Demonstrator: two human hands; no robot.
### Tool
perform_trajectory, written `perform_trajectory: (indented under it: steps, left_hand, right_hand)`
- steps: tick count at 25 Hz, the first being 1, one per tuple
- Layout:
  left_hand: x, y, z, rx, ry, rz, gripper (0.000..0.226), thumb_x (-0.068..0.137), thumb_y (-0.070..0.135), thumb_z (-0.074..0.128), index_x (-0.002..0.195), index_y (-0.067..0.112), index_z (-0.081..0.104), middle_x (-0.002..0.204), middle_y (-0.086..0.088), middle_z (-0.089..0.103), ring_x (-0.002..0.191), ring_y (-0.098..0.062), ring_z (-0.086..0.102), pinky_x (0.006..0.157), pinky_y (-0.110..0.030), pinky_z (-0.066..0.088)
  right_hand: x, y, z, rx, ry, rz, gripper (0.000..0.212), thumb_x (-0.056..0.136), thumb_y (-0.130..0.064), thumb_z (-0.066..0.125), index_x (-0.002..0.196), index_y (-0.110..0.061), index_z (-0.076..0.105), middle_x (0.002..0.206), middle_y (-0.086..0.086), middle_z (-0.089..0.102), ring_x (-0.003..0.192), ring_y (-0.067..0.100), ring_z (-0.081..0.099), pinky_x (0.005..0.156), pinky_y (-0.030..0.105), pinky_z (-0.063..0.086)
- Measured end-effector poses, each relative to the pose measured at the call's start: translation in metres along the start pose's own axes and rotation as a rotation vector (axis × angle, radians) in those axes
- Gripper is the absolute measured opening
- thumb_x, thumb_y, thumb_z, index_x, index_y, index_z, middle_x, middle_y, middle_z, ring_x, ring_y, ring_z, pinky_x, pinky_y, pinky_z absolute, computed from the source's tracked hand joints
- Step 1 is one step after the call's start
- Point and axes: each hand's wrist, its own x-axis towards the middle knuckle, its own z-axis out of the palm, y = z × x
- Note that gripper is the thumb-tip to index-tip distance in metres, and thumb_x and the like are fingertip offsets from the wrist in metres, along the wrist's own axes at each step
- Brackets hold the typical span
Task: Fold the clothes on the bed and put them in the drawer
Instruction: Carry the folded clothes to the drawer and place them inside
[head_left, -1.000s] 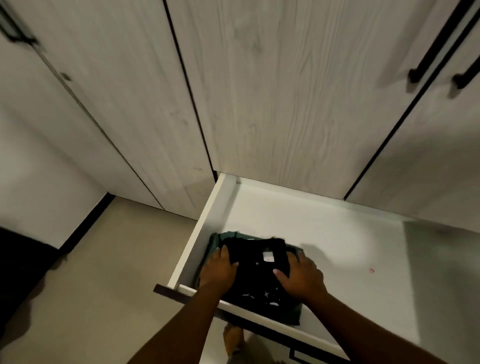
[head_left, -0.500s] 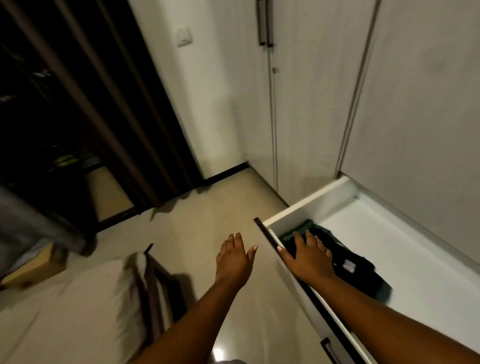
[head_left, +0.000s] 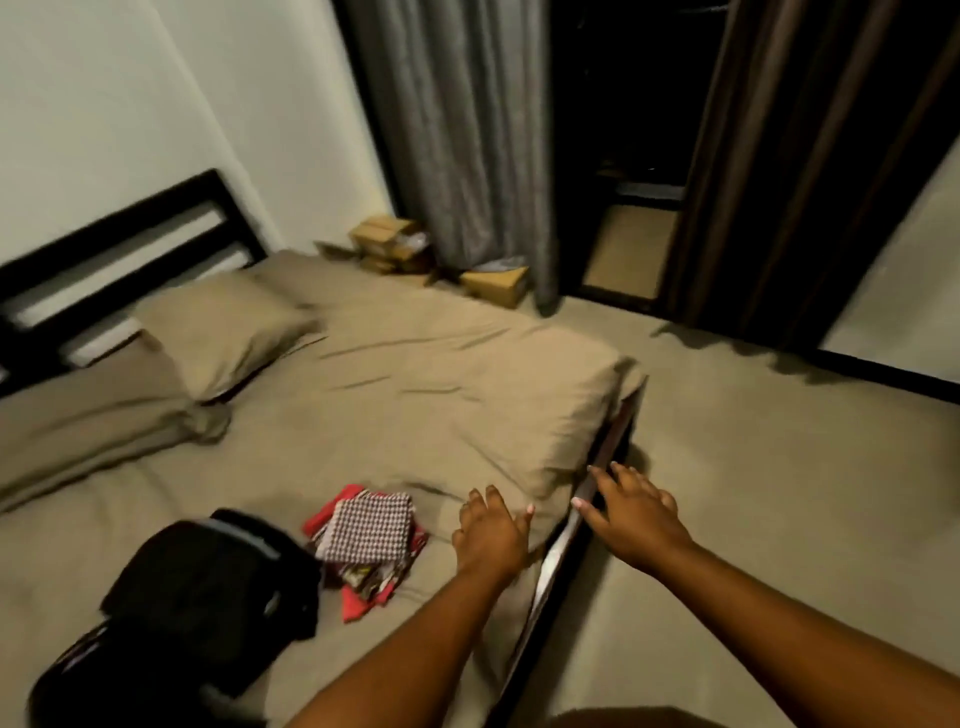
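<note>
While left hand (head_left: 491, 535) and right hand (head_left: 631, 514) hover spread, empty, checked cloth (head_left: 371, 527) lies seemingly folded square.

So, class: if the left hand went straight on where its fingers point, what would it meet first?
Probably the rumpled tan bedsheet just ahead; the left hand is open over it, though its height above the sheet is unclear.
</note>
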Motion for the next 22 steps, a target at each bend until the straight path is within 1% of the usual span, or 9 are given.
perform_trajectory:
  steps: [2, 5, 9, 12, 14, 16, 18, 20, 22]
  left_hand:
    - [-0.014, -0.062, -0.004, -0.063, 0.005, -0.132, 0.081, 0.098, 0.064, 0.033, 0.156, 0.009, 0.019, 0.161, -0.018, 0.023, 0.148, -0.035, 0.023, 0.118, -0.048, 0.028]
    - [-0.035, -0.138, -0.007, -0.201, 0.002, -0.315, 0.078, 0.099, 0.061, 0.037, 0.155, 0.01, 0.022, 0.16, -0.015, 0.026, 0.147, -0.034, 0.026, 0.116, -0.049, 0.03]
    - [-0.039, -0.197, -0.01, -0.381, 0.028, -0.448, 0.073, 0.098, 0.054, 0.047, 0.151, 0.008, 0.028, 0.156, -0.015, 0.034, 0.141, -0.038, 0.034, 0.114, -0.046, 0.033]
    - [-0.024, -0.214, -0.008, -0.517, 0.042, -0.507, 0.073, 0.096, 0.053, 0.052, 0.151, 0.009, 0.031, 0.151, -0.017, 0.042, 0.138, -0.04, 0.04, 0.112, -0.044, 0.036]
    - [-0.003, -0.225, -0.002, -0.616, 0.063, -0.562, 0.074, 0.094, 0.052, 0.057, 0.151, 0.01, 0.034, 0.151, -0.016, 0.044, 0.136, -0.037, 0.043, 0.112, -0.043, 0.037]
    - [0.025, -0.235, 0.01, -0.721, 0.068, -0.636, 0.07, 0.092, 0.048, 0.061, 0.148, 0.011, 0.039, 0.148, -0.015, 0.048, 0.134, -0.036, 0.046, 0.111, -0.044, 0.04]
    - [0.051, -0.241, 0.019, -0.794, 0.097, -0.723, 0.066, 0.091, 0.045, 0.062, 0.145, 0.011, 0.045, 0.144, -0.016, 0.052, 0.131, -0.037, 0.049, 0.109, -0.046, 0.042]
    - [0.069, -0.243, 0.017, -0.791, 0.119, -0.799, 0.068, 0.092, 0.044, 0.061, 0.148, 0.011, 0.04, 0.145, -0.019, 0.049, 0.133, -0.04, 0.046, 0.111, -0.045, 0.04]
    - [0.095, -0.25, 0.02, -0.715, 0.123, -0.883, 0.07, 0.096, 0.043, 0.057, 0.154, 0.014, 0.03, 0.153, -0.02, 0.037, 0.14, -0.04, 0.037, 0.115, -0.044, 0.033]
  right_hand:
    - [0.001, -0.053, 0.025, -0.022, -0.068, -0.107, 0.068, 0.098, -0.069, 0.03, 0.157, -0.034, 0.026, 0.166, 0.003, 0.022, 0.153, 0.025, 0.019, 0.119, 0.046, 0.022]
    - [-0.008, -0.115, 0.059, -0.013, -0.153, -0.208, 0.065, 0.099, -0.066, 0.032, 0.155, -0.033, 0.029, 0.163, 0.004, 0.028, 0.15, 0.026, 0.026, 0.118, 0.045, 0.025]
    - [-0.007, -0.156, 0.093, 0.014, -0.297, -0.27, 0.065, 0.1, -0.062, 0.035, 0.154, -0.026, 0.032, 0.161, 0.007, 0.033, 0.146, 0.028, 0.034, 0.117, 0.044, 0.032]
    - [0.01, -0.171, 0.104, 0.069, -0.375, -0.251, 0.066, 0.102, -0.057, 0.039, 0.155, -0.019, 0.031, 0.158, 0.011, 0.037, 0.143, 0.03, 0.039, 0.115, 0.04, 0.035]
    - [0.033, -0.185, 0.113, 0.084, -0.417, -0.241, 0.067, 0.102, -0.056, 0.04, 0.155, -0.017, 0.031, 0.157, 0.012, 0.038, 0.142, 0.03, 0.041, 0.114, 0.041, 0.037]
    - [0.068, -0.2, 0.125, 0.08, -0.45, -0.245, 0.069, 0.101, -0.057, 0.041, 0.156, -0.016, 0.03, 0.157, 0.012, 0.039, 0.142, 0.031, 0.041, 0.114, 0.042, 0.038]
    - [0.107, -0.219, 0.142, 0.076, -0.477, -0.268, 0.071, 0.101, -0.055, 0.045, 0.156, -0.013, 0.03, 0.157, 0.013, 0.04, 0.142, 0.031, 0.041, 0.114, 0.04, 0.037]
    - [0.141, -0.239, 0.158, 0.1, -0.499, -0.281, 0.071, 0.1, -0.052, 0.05, 0.154, -0.011, 0.032, 0.156, 0.015, 0.041, 0.142, 0.032, 0.042, 0.114, 0.038, 0.036]
    - [0.182, -0.256, 0.181, 0.113, -0.54, -0.285, 0.074, 0.098, -0.051, 0.053, 0.155, -0.008, 0.032, 0.157, 0.016, 0.041, 0.142, 0.033, 0.041, 0.116, 0.039, 0.036]
